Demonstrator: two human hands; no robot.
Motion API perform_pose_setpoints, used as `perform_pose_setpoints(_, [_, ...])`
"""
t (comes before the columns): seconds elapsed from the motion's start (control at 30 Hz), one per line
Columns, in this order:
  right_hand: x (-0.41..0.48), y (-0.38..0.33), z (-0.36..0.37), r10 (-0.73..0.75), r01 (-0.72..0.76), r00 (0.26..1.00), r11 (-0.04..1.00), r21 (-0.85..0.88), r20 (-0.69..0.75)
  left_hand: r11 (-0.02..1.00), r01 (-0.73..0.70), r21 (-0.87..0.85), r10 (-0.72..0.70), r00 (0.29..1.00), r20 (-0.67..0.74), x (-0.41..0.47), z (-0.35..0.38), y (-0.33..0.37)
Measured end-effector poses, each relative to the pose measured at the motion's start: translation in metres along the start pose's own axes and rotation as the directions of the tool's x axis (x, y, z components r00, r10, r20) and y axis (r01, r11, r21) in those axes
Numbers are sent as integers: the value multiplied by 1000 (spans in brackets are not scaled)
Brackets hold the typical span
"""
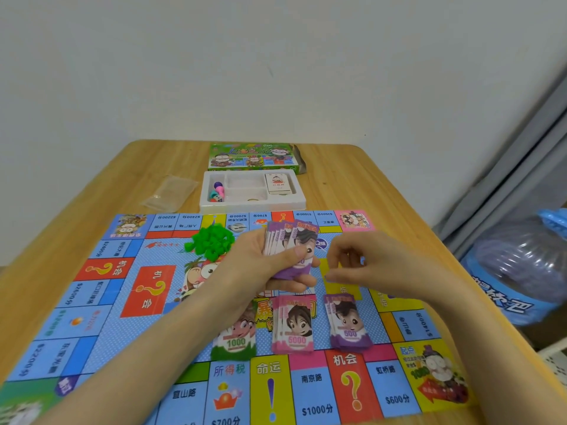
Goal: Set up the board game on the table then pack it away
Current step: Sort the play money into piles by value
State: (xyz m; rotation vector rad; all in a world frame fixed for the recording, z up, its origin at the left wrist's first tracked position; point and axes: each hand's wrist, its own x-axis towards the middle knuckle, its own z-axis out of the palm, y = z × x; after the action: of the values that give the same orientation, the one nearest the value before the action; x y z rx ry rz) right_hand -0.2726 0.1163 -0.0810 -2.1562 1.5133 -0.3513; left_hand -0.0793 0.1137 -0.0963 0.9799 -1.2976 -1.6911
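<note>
A fanned stack of play notes point(291, 240) is gripped in the left hand point(260, 271), with the thumb laid across the top note, above the middle of the game board point(122, 302). The right hand point(368, 262) is held just right of it with fingers curled together; whether a note is pinched there cannot be told.

The fan is loosely spread, so notes could slip out and be scattered if the thumb is eased. A note could also be dropped on the wrong pile, since the purple 500 pile point(349, 326) and the pink 5000 pile point(294, 328) lie close together, with the green 1000 pile point(234, 335) to their left. The heap of green houses point(211, 240), just left of the left hand, could be knocked by the wrist.

On the far side of the table point(352, 185), a white tray point(251, 207) is set against the board's far edge. Coloured pawns point(217, 191) and a die are kept in its left compartment, and a card deck point(277, 182) in its right one. The green box point(251, 156) lies beyond it, contents unseen. A clear bag point(171, 191) lies flat to the tray's left.
</note>
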Motion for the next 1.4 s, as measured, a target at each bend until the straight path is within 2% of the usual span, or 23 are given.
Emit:
perform_pose_setpoints(0.07, [2,-2,-1,-21,47,982,990,134,-187,1000,2,9,-2,1000,2,0,0,0])
perform_pose_setpoints(0.13, [3,-8,-3,10,91,951,946,311,-308,1000,6,18,-6,1000,8,0,0,0])
perform_pose_setpoints(0.23, [2,-16,-3,9,157,947,859,488,-320,999,9,42,-9,1000,11,0,1,0])
perform_pose_setpoints(0.3, [3,-17,2,-14,186,952,820,541,-305,998,4,58,-5,1000,12,-1,2,0])
perform_pose_setpoints(0.7, [6,-17,11,-72,242,939,835,494,-337,993,-42,111,37,998,46,-2,4,-1])
perform_pose_setpoints(0.83, [5,-17,10,-75,268,919,840,472,-388,994,-58,97,55,998,36,0,3,-3])
perform_pose_setpoints(1.07, [2,-17,-2,37,231,903,797,558,-427,996,-62,57,61,998,19,1,3,-4])
perform_pose_setpoints(1.2, [-2,-13,-10,54,133,950,821,555,-307,999,-36,-30,35,998,-44,3,3,-1])
perform_pose_setpoints(1.3, [-4,-8,-14,49,2,994,891,454,-102,993,-19,-118,10,997,-75,4,4,2])
perform_pose_setpoints(1.4, [-6,-3,-15,15,-64,990,935,348,141,982,-9,-186,-9,996,-93,5,5,2])
